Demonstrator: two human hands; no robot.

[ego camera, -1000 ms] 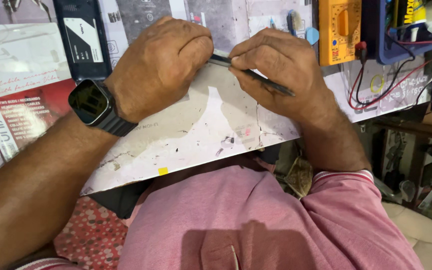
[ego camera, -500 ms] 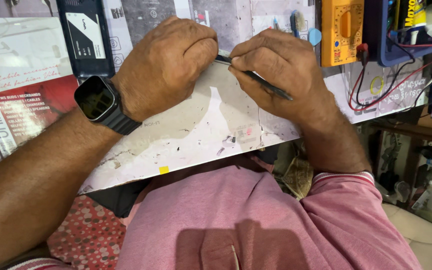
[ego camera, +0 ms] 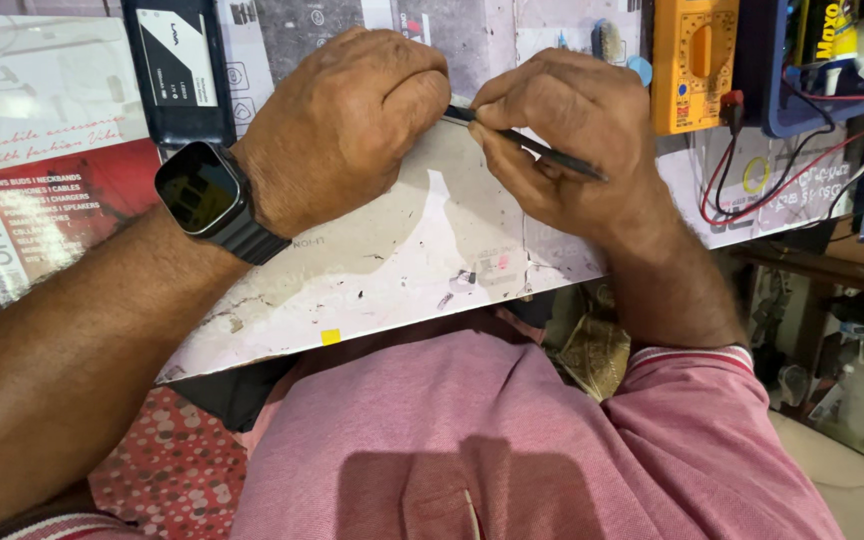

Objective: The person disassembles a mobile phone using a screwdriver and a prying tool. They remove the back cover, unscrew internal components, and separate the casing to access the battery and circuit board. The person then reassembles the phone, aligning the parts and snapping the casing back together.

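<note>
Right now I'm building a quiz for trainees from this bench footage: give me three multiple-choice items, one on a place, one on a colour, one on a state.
1. Where does the smartwatch sit?
A. left wrist
B. right wrist
C. on the worktop

2. What colour is the multimeter?
A. green
B. orange-yellow
C. white

3. How is the thin dark tool held?
A. lying loose on the worktop
B. pinched in the right hand, its tip at the left hand
C. gripped in the left hand alone

Answers: 1 A, the band wraps the left wrist. 2 B, its case is orange-yellow. 3 B, the right fingers close around its shaft.
</note>
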